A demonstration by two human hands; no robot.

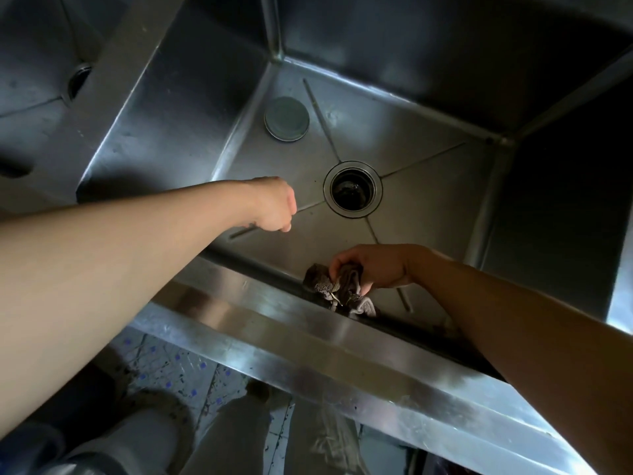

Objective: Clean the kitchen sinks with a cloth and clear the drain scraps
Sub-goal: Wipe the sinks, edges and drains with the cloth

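1. I see a deep steel sink (428, 159) filling most of the view, its floor creased by grooves that run to a central drain (352, 189).
2. The drain is an open dark hole inside a metal ring; I cannot tell whether any scraps lie in it.
3. A round grey stopper (286, 118) lies flat on the sink floor at the far left, near the corner and well apart from the drain.
4. A second sink (37, 97) sits to the left beyond a steel divider, with its own drain (79, 79) partly in view; I make out nothing else in it.
5. The cloth (337, 291), dark, speckled and bunched, is at the near edge of the main sink, against the near wall just below the steel front rim (274, 341).
6. My right hand (373, 267) reaches in from the right, and its curled fingers grip the cloth from above.
7. My left hand (274, 204) reaches in from the left, over the sink floor just left of the drain, fingers curled down in a loose fist; I cannot tell whether it holds anything.
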